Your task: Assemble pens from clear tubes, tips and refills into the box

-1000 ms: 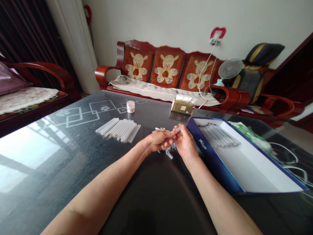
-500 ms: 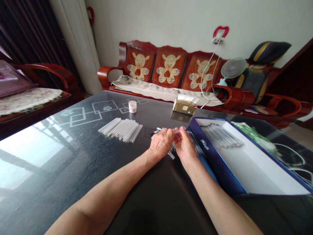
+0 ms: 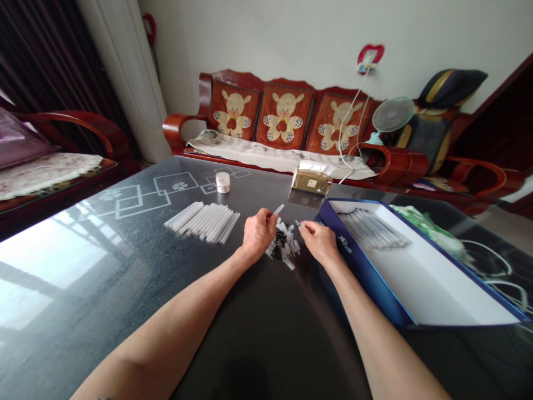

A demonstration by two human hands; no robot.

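My left hand is closed round a whitish translucent tube, whose end sticks up past the thumb and fingertips. To its right, my right hand pinches a small dark-tipped piece, too small to name. Between and below both hands lies a loose pile of short clear and black pieces, partly hidden by the left hand. Left of my left hand, many white tubes lie side by side on the dark glossy table.
A blue box with a white inside stands at the right, holding a row of greyish clear tubes. Behind are a small white jar and a tissue pack. A green-white bag and white cables lie beyond the box.
My hands were together over the pile with a tube between them. They have moved apart, left hand leftward with the tube, right hand rightward with the small piece, uncovering the pile.
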